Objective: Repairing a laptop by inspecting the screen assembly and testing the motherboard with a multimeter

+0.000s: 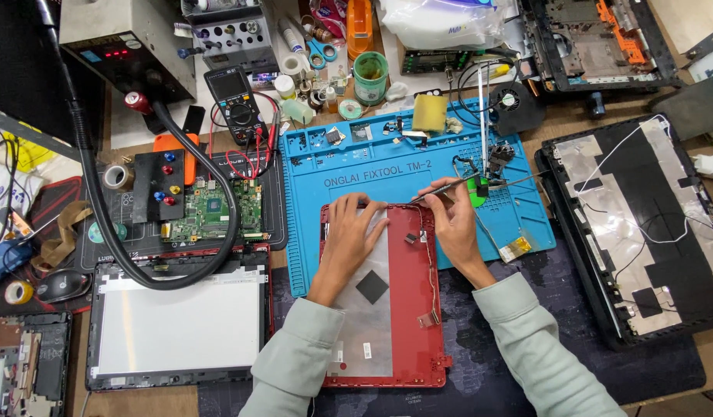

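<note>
While L hand (pixel 352 232) lies flat, open on red laptop lid (pixel 407 309), R hand (pixel 451 220) pinches tweezers (pixel 441 190).

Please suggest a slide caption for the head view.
Left hand steadies a red laptop lid; right hand works tweezers at its top edge.

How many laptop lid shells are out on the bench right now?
2: the red lid shell under both hands at centre, and the black lid shell at right. Others may lie beyond the picture's edges.
</note>
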